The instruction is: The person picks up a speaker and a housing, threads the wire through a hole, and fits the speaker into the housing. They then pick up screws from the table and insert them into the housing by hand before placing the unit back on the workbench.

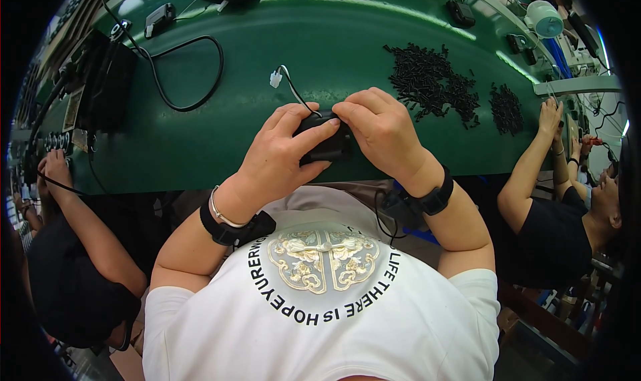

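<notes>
My left hand (285, 145) is closed around a small black plastic housing (325, 155) near the front edge of the green table, thumb along its near side and fingers over the top. From the housing's far side rises a thin black-and-white cable (294, 86), which ends in a white plug connector (276, 79) standing above the table. My right hand (382, 129) is pinched at the housing's upper right corner, thumb and forefinger pressed together. Whatever sits between those fingertips is hidden.
Right of my hands lie a large heap of small black stick-like pieces (427, 77) and a smaller heap (507, 109). A black cord (193, 106) loops on the green table (267, 41) at left, beside black equipment (110, 81). Co-workers' arms (100, 237) (527, 171) flank me.
</notes>
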Available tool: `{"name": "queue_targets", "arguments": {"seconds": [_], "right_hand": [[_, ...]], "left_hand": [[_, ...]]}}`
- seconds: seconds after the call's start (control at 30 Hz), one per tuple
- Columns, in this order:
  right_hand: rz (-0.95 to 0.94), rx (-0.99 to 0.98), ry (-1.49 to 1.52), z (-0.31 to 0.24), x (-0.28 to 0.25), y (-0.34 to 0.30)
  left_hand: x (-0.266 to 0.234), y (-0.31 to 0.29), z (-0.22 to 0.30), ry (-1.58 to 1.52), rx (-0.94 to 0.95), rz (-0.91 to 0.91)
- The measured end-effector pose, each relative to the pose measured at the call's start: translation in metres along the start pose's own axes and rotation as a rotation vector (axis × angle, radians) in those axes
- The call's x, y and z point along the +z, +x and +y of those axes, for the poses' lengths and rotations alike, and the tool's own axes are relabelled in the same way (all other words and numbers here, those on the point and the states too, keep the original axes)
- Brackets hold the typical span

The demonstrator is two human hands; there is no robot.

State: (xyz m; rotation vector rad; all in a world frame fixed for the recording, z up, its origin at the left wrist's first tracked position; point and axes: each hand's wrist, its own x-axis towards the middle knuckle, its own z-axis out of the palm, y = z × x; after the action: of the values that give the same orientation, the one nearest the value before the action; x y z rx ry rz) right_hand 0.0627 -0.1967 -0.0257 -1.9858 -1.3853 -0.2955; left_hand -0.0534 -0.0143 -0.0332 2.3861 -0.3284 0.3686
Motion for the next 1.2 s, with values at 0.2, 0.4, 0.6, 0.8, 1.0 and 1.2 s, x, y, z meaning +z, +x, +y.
{"name": "queue_targets", "arguments": {"seconds": [0.2,0.4,0.6,0.8,1.0,1.2], "right_hand": [[0.094,0.045,-0.089,-0.002,-0.005,-0.016],[0.023,0.41,-0.159,0.026,-0.039,-0.044],[0.06,0.463,-0.221,0.037,-0.027,-0.047],[0.025,0.409,-0.275,0.042,-0.028,-0.046],[0.117,0.36,0.004,0.008,-0.027,-0.036],[-0.177,0.599,0.663,-0.019,-0.022,-0.04]], "left_hand": [[-0.001,0.001,0.001,0.009,-0.005,-0.004],[0.002,0.0,-0.001,0.007,0.004,-0.001],[0.001,0.001,0.0,0.001,0.006,0.001],[0.003,0.001,0.001,0.002,0.007,0.012],[0.001,0.0,0.001,0.007,0.003,0.012],[0.003,-0.001,-0.001,-0.006,-0.01,0.009]]}}
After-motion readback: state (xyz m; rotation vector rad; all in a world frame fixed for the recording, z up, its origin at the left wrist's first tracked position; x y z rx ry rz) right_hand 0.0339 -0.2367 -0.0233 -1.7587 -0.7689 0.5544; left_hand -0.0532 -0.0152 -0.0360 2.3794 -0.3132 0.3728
